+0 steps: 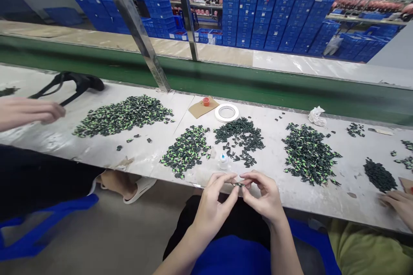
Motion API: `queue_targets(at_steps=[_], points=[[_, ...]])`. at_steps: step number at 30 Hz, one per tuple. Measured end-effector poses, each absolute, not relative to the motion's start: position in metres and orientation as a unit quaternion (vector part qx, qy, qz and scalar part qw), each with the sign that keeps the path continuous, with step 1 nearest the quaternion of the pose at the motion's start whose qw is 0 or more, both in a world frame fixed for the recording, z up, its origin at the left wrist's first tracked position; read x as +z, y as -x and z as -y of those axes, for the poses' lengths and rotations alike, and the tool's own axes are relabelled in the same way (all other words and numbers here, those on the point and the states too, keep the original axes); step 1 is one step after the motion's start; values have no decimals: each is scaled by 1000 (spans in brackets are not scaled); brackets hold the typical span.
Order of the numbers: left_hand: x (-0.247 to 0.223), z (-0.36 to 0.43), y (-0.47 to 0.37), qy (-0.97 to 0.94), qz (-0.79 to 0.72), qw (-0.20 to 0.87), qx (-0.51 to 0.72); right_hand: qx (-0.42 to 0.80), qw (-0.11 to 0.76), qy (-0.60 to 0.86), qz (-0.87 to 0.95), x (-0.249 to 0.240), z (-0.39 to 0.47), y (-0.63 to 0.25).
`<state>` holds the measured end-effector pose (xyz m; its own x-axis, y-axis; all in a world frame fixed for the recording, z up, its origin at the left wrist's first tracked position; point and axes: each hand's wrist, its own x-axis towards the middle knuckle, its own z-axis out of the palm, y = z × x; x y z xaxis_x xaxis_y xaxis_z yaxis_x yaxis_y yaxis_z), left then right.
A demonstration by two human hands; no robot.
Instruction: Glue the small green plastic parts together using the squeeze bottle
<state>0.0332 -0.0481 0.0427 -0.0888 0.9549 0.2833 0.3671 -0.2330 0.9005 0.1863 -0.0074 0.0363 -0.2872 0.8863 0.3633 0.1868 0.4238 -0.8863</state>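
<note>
At the near edge of the table, my left hand point(217, 201) and my right hand point(263, 197) meet, fingertips pinched around one small dark part with green on it point(239, 184). Its exact kind is too small to make out. Just beyond my fingers stands a small white bottle with a blue tip point(223, 162). Left of it lies a pile of small black-and-green parts point(186, 150). Plain dark small parts point(240, 133) are heaped behind the bottle. To the right of my hands spreads another black-and-green pile point(308, 154).
A roll of white tape point(226, 113) lies behind the piles beside a cardboard piece point(198, 109) bearing a red cup point(206, 101). Crumpled tissue point(317, 116) sits at the back right. Co-workers' hands show at left point(30, 111) and right point(400, 204). A metal post point(138, 30) rises behind.
</note>
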Motion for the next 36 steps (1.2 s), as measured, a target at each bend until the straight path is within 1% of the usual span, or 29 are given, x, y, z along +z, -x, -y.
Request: queue_targets(at_steps=[3, 5, 8, 10, 12, 14, 17, 21, 23, 25, 29, 31, 36], points=[[42, 45, -25, -612, -551, 293, 485, 318, 471, 423, 706, 37, 4, -209], [39, 39, -11, -615, -578, 235, 481, 250, 498, 492, 669, 34, -1, -228], [29, 24, 12, -595, -652, 103, 458, 117, 520, 595, 602, 30, -7, -247], [19, 13, 21, -585, -699, 53, 408, 55, 514, 612, 599, 29, -10, -247], [11, 3, 23, -585, -726, 35, 360, 35, 496, 593, 634, 26, -11, -233], [6, -3, 20, -584, -741, 27, 331, 48, 460, 565, 683, 19, -13, -210], [2, -7, 15, -583, -750, 20, 312, 99, 407, 534, 734, 6, -19, -172], [-1, -8, 14, -592, -743, 22, 311, 125, 388, 514, 755, -9, -30, -140], [-2, -8, 16, -597, -737, 22, 317, 144, 398, 502, 755, -11, -34, -134], [-4, -8, 18, -601, -731, 22, 322, 189, 421, 484, 743, -11, -35, -134], [-7, -8, 20, -612, -720, 25, 325, 361, 456, 464, 668, -4, -27, -143], [-8, -8, 20, -620, -713, 33, 325, 421, 466, 468, 622, 1, -22, -148], [-9, -6, 17, -631, -695, 71, 338, 453, 553, 472, 517, 6, -15, -161]])
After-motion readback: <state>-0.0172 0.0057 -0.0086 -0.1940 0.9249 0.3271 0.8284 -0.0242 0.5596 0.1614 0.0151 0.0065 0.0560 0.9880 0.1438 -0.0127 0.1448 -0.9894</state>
